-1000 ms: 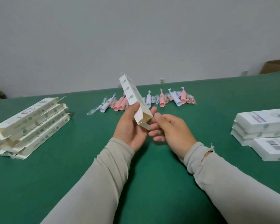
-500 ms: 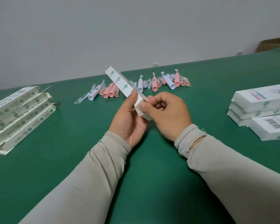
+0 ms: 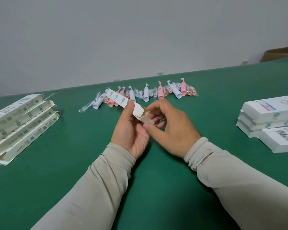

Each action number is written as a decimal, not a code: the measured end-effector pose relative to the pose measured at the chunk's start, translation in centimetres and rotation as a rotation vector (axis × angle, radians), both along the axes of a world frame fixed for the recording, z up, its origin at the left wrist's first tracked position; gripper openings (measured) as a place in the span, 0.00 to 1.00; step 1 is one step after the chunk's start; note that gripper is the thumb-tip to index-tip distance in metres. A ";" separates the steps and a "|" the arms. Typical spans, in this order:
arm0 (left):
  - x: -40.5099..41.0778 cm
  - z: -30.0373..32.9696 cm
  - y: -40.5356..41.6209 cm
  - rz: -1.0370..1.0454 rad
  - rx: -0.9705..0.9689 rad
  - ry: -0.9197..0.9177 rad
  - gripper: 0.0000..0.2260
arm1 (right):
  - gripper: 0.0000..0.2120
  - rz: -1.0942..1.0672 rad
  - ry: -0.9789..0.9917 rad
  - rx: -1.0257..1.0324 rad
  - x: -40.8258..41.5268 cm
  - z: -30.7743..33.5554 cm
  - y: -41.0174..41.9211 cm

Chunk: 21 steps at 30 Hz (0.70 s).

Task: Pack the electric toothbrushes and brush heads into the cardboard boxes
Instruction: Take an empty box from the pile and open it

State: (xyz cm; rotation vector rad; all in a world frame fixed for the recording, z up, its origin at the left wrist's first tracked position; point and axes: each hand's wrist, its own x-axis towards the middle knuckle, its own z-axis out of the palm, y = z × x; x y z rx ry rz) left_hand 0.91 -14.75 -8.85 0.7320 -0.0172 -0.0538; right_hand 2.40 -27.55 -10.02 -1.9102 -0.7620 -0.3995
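My left hand (image 3: 131, 128) grips a long white cardboard box (image 3: 121, 101) with green dots, held slanted above the green table (image 3: 73, 146), its far end toward the toothbrushes. The box's near end is open, and my right hand (image 3: 170, 130) pinches its flap (image 3: 145, 121) between thumb and fingers. A row of pink and white electric toothbrushes (image 3: 160, 92) and bagged brush heads (image 3: 86, 107) lies at the back centre of the table.
Several unfolded white boxes (image 3: 22, 123) with open ends are stacked at the left. Closed white boxes (image 3: 271, 120) are piled at the right edge. A brown carton (image 3: 281, 53) sits beyond the table's far right corner, against the grey wall.
The box has tilted lower and flatter. My right hand has gone from touching the box's closed end to pulling its flap open.
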 end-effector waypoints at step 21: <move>-0.5 -0.4 0.5 -0.034 0.260 0.000 0.18 | 0.13 -0.013 0.295 0.249 1.0 0.7 -1.5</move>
